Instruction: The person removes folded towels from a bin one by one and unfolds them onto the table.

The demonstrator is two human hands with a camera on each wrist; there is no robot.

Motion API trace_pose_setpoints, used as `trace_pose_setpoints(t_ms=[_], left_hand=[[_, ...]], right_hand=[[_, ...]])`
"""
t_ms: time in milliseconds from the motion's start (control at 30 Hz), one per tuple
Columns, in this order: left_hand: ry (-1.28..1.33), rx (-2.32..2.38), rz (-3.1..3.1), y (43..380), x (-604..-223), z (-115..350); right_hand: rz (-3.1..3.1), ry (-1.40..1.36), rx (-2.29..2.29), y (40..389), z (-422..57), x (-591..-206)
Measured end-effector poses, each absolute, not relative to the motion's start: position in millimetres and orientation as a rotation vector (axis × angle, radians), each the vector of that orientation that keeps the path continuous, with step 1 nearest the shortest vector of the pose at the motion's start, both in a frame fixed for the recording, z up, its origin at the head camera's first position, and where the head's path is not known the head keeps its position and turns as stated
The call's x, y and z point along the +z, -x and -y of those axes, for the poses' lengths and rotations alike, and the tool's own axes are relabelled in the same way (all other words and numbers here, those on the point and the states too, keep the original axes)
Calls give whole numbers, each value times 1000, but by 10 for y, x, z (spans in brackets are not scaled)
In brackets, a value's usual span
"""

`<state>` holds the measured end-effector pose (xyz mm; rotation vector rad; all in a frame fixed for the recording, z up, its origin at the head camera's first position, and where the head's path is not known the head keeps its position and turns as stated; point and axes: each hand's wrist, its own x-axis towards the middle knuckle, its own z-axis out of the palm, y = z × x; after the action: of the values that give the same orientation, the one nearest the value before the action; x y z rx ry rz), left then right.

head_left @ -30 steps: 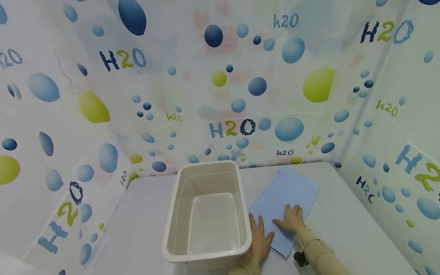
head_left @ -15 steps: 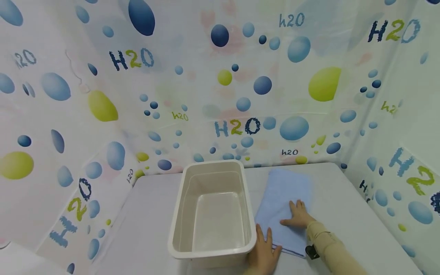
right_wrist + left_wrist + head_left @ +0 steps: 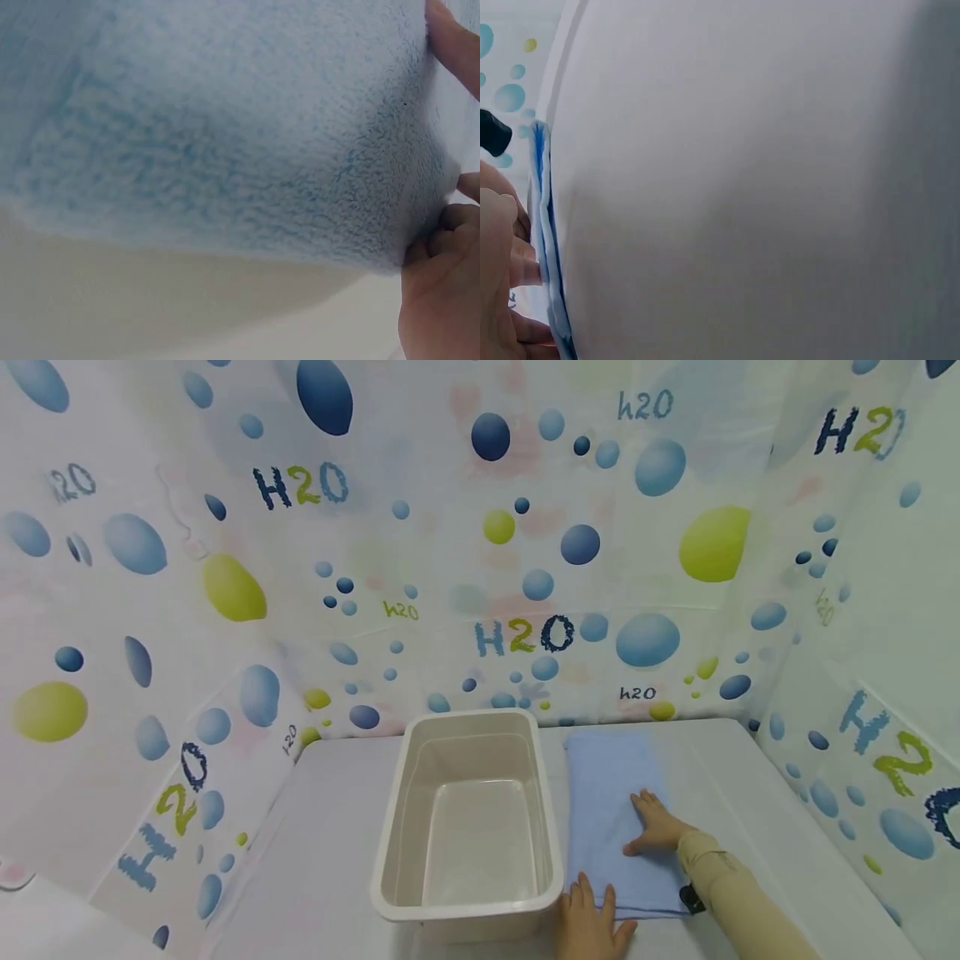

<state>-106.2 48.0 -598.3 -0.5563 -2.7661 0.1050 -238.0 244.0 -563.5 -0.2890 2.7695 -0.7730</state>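
Note:
A folded light blue towel [image 3: 611,810] lies flat on the white table, its long side parallel to the bin beside it. My right hand [image 3: 654,828] rests on the towel's right half with fingers spread. At the towel's near edge, beside the bin's front corner, my left hand [image 3: 588,920] lies with its fingertips on the cloth. The left wrist view shows the towel's layered edge [image 3: 547,225] edge-on beside the left hand's fingers [image 3: 526,262]. Fuzzy towel pile fills much of the right wrist view, with right-hand fingers [image 3: 457,45] at its right edge.
A deep beige plastic bin [image 3: 397,827] stands just left of the towel. Behind and at both sides hang white curtains [image 3: 450,568] printed with blue and green drops and H2O lettering. The table's [image 3: 322,827] far edge meets the back curtain. A black device [image 3: 692,898] sits under the right wrist.
The towel has turned from a slant to lie nearly parallel with the bin. Both hands have stayed on it and shifted a little to the right in the view.

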Motion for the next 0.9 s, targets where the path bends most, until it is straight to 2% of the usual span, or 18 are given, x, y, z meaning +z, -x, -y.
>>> trace_pose_setpoints(t_ms=[333,500,767,900], left_hand=[[490,163,2931,1127,-5811,-756],[495,192,2894,1150,-5810,-773],[549,-13,2900,1201,-5794,-713],[572,-26,2969,1217,-5812,-727]], right_hand=[[-2665,370,-752,2718,-2619,-5610],[-2661,388,-758,2750,-2616,-5554],[-2745,309,-589,2775,-2385,-5416],[-2868,408,-512,2802,-2203,-5502]])
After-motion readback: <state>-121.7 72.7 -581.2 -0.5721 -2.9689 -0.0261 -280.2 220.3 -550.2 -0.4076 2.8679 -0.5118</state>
